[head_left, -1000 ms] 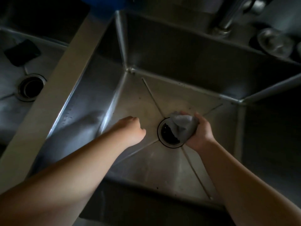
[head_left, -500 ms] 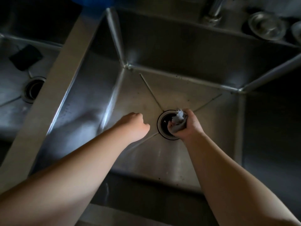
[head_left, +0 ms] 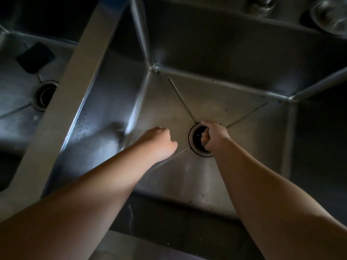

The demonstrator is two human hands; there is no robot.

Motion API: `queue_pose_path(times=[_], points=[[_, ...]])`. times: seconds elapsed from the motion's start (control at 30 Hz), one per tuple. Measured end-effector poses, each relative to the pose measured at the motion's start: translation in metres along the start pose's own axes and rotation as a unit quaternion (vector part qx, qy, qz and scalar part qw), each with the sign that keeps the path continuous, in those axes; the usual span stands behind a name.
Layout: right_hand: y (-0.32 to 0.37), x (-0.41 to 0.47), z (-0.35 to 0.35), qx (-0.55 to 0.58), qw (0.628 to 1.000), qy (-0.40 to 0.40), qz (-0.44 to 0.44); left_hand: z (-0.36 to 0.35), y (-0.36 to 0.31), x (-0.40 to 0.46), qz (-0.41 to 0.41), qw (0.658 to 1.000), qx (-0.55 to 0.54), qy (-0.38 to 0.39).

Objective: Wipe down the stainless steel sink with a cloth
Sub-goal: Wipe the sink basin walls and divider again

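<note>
The stainless steel sink [head_left: 216, 94] fills the view, and its round drain [head_left: 195, 139] lies at the middle of the floor. My right hand [head_left: 214, 136] is clenched over the right half of the drain, pressing down into its opening. The grey cloth is bunched inside that fist and almost wholly hidden by the fingers. My left hand [head_left: 159, 141] rests on the sink floor just left of the drain, with its fingers curled in and nothing in it.
A steel divider [head_left: 75, 91] separates this basin from a left basin with its own drain [head_left: 44, 94] and a black pad [head_left: 34, 57]. At the back ledge stand the faucet base [head_left: 262, 2] and a round metal strainer [head_left: 328, 14].
My right hand has closed the cloth into its fist and pushed down onto the drain, so the cloth is now hidden. The view has shifted closer. My left hand has barely moved.
</note>
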State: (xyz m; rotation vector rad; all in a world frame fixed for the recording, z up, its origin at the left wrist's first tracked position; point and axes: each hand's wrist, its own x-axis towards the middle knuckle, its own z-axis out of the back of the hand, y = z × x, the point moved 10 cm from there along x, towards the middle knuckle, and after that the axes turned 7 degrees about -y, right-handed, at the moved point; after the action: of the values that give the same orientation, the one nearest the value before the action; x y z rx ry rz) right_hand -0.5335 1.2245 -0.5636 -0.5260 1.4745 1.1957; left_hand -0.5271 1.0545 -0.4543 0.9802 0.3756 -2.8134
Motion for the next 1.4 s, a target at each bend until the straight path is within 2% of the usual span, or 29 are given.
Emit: queue_pose_path(times=[0.17,0.27,0.33,0.43,0.57,0.67,0.77,0.87,0.93,1.0,1.1,1.2,1.27,1.3,1.33,1.4], points=[[0.000,-0.002,0.004,-0.046,0.998,-0.027,0.013,-0.002,0.002,0.003,-0.001,1.000,-0.002,0.000],[-0.001,-0.003,0.004,-0.052,0.999,-0.016,0.007,-0.003,-0.002,0.004,-0.007,1.000,-0.007,0.002],[-0.004,-0.009,-0.003,-0.033,0.999,0.033,-0.013,-0.002,-0.008,0.005,-0.015,1.000,-0.026,-0.001],[-0.010,-0.032,-0.022,0.006,0.987,0.150,-0.054,0.002,-0.020,0.006,-0.029,0.997,-0.073,-0.016],[-0.003,-0.065,-0.025,0.015,0.966,0.253,-0.060,0.012,-0.031,0.013,-0.021,0.986,-0.155,-0.057],[-0.001,-0.087,-0.015,0.028,0.949,0.300,-0.095,0.008,-0.044,0.017,-0.002,0.956,-0.290,-0.039],[0.004,-0.095,0.003,-0.031,0.950,0.300,-0.085,0.001,-0.062,0.016,0.003,0.923,-0.384,-0.004],[0.009,-0.092,0.020,-0.024,0.952,0.294,-0.079,-0.003,-0.070,0.016,0.030,0.880,-0.473,0.024],[0.011,-0.086,0.030,-0.004,0.958,0.280,-0.066,-0.007,-0.078,0.016,0.035,0.871,-0.488,0.041],[0.017,-0.072,0.043,0.029,0.972,0.231,-0.044,-0.011,-0.089,0.014,0.034,0.870,-0.488,0.053],[0.032,-0.041,0.078,0.059,0.992,0.109,-0.008,-0.011,-0.104,0.013,0.029,0.861,-0.504,0.056],[0.063,-0.013,0.126,-0.022,0.995,-0.029,0.092,-0.003,-0.109,0.017,0.004,0.877,-0.480,0.028],[0.092,-0.005,0.155,-0.115,0.968,-0.138,0.173,0.001,-0.106,0.021,-0.013,0.893,-0.449,0.002],[0.106,-0.003,0.164,-0.172,0.942,-0.185,0.221,0.001,-0.103,0.024,-0.019,0.905,-0.424,-0.012],[0.119,-0.004,0.164,-0.247,0.906,-0.208,0.274,0.001,-0.099,0.026,-0.025,0.920,-0.389,-0.027],[0.123,0.002,0.139,-0.451,0.800,-0.173,0.357,0.002,-0.090,0.029,-0.036,0.956,-0.284,-0.061]])
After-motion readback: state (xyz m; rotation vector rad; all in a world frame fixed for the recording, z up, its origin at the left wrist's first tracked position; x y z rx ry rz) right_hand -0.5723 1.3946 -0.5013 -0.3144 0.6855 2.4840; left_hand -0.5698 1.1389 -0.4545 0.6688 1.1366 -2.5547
